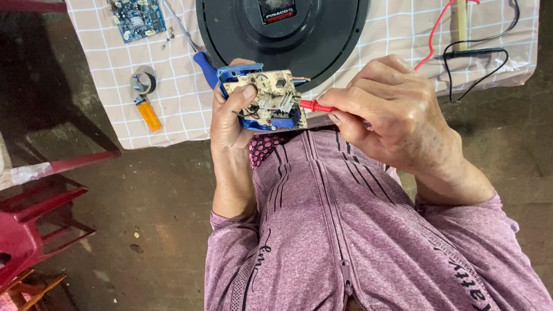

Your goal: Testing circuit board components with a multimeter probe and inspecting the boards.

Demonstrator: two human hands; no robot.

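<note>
Left hand (230,118) grips the board (266,98), still in its blue casing, above the table's near edge. Right hand (383,106) pinches the red probe (315,106), tip on the board's right side. Judged: probing is under way; the black probe (472,53) lies unused, far right. The contact point and right fingertips are hidden. The black disc (311,40) is cut off at the top.

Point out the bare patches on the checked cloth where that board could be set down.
Free: checked tablecloth between the orange lighter and blue-framed circuit board in the left hand; also beyond the grey tape roll. Crowded: around the black round disc and black and red test leads.
</note>
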